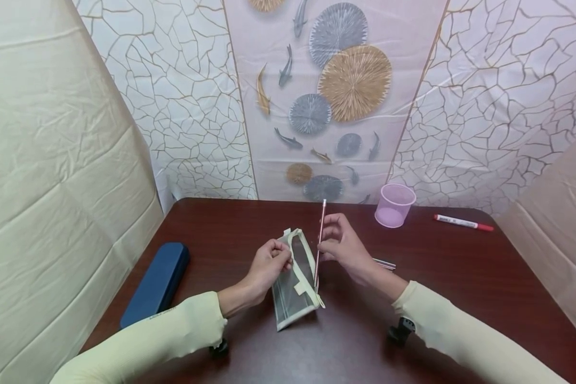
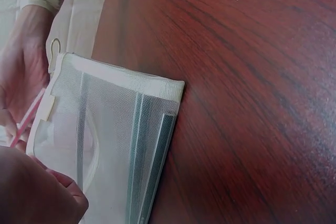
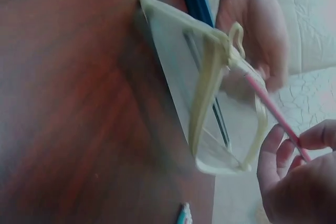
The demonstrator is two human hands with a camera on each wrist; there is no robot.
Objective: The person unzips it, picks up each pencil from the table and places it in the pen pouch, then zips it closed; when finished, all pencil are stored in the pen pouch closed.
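Observation:
A mesh zip pouch (image 1: 288,304) with cream edging stands tilted on the table, its mouth spread apart. My left hand (image 1: 269,266) pinches the pouch's edge near the top. In my right hand (image 1: 348,248), thumb and fingers pinch a slim pink-red pencil (image 1: 321,229), held steeply with its white-tipped end up. The pencil's lower end is at the pouch's opening; whether it is inside is hard to tell. Dark slim sticks (image 2: 164,156) show through the mesh in the left wrist view.
A navy blue case (image 1: 156,282) lies at the left. Several thin striped pencils (image 1: 385,264) lie partly behind my right forearm. Farther back stand a pink see-through cup (image 1: 395,208) and, to its right, a red-and-white marker (image 1: 463,222). Patterned cloth hangs beyond the table's far edge.

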